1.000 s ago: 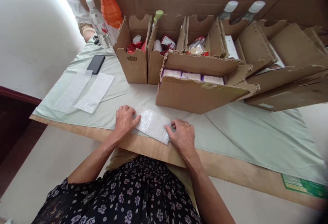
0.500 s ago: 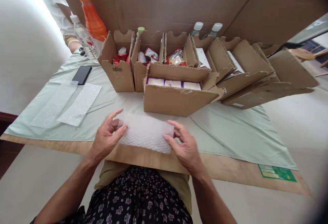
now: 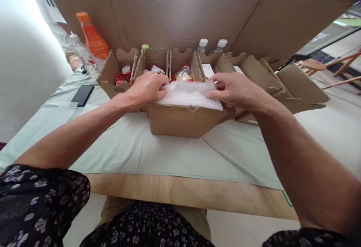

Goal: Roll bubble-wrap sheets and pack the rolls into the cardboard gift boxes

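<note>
White bubble wrap (image 3: 187,93) is pinched by the left hand (image 3: 149,87) and right hand (image 3: 235,89); held at the front box's (image 3: 180,122) opening, not yet released

At least six cardboard boxes (image 3: 180,122) and at least two bubble-wrap sheets (image 3: 187,94) are showing; one phone (image 3: 82,95), one orange bottle (image 3: 95,40) and three white-capped bottles (image 3: 203,43) are appearing too.

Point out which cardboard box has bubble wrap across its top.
The front box, standing before the row of boxes; the left hand and right hand hold the bubble wrap across its top.
</note>
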Tool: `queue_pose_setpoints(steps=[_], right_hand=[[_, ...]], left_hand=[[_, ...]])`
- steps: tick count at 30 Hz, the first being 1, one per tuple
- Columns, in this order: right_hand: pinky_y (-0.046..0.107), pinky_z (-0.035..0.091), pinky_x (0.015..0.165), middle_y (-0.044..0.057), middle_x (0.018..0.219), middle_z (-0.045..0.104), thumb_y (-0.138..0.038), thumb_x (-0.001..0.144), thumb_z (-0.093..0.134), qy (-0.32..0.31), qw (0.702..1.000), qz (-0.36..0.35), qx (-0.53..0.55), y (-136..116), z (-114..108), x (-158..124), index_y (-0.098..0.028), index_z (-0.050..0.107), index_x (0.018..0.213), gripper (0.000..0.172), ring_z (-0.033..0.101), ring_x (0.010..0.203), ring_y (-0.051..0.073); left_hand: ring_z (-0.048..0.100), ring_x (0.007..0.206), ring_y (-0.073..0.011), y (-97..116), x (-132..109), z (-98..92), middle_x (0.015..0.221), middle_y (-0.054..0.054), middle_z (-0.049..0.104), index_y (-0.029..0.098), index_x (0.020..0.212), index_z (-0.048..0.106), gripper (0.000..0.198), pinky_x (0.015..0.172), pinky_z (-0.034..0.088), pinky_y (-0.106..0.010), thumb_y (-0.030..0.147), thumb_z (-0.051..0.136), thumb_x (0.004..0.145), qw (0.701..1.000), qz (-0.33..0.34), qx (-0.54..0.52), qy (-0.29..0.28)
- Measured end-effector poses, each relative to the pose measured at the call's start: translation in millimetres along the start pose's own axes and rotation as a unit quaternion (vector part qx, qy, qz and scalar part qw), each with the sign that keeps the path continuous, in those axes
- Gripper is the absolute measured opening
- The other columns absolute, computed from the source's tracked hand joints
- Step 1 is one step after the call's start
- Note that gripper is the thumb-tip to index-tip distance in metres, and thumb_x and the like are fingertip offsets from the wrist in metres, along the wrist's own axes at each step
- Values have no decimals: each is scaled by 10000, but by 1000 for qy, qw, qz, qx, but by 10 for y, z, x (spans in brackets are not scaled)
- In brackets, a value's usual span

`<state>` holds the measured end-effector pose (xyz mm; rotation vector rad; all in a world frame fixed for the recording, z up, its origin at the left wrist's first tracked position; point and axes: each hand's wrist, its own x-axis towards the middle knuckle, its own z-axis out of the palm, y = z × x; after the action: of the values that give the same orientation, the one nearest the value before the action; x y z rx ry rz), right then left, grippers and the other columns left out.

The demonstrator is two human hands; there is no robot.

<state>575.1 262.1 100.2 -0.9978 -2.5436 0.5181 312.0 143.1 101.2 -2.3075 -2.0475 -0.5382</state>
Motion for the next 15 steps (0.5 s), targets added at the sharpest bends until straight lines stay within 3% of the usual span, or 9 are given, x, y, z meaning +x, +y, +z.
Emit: queue_pose_setpoints(steps=[7, 12, 15], right_hand=[[399, 488, 817, 27, 791, 678, -356, 857, 712, 36, 988, -58, -136, -95, -85, -89, -206, 710, 939, 171, 654, 850, 233], [357, 474, 712, 49, 747, 670, -189, 800, 698, -79, 959, 7, -270, -279, 190, -56, -186, 642, 746, 78, 654, 776, 224], [326, 454, 667, 60, 760, 685, -155, 806, 669, -121, 945, 20, -304, -334, 277, 20, -187, 627, 714, 106, 663, 784, 222]], left_hand=[[682, 873, -277, 52, 144, 1, 686, -23, 578, 180, 734, 705, 89, 865, 508, -430, 193, 632, 783, 990, 41, 102, -83], [701, 862, -313, 222, 188, 155, 716, -66, 639, 164, 733, 711, 92, 803, 529, -423, 102, 646, 756, 962, 13, 202, -181], [709, 880, -319, 263, 215, 202, 754, -85, 683, 165, 728, 709, 117, 815, 530, -419, 76, 635, 748, 957, 6, 207, -201]])
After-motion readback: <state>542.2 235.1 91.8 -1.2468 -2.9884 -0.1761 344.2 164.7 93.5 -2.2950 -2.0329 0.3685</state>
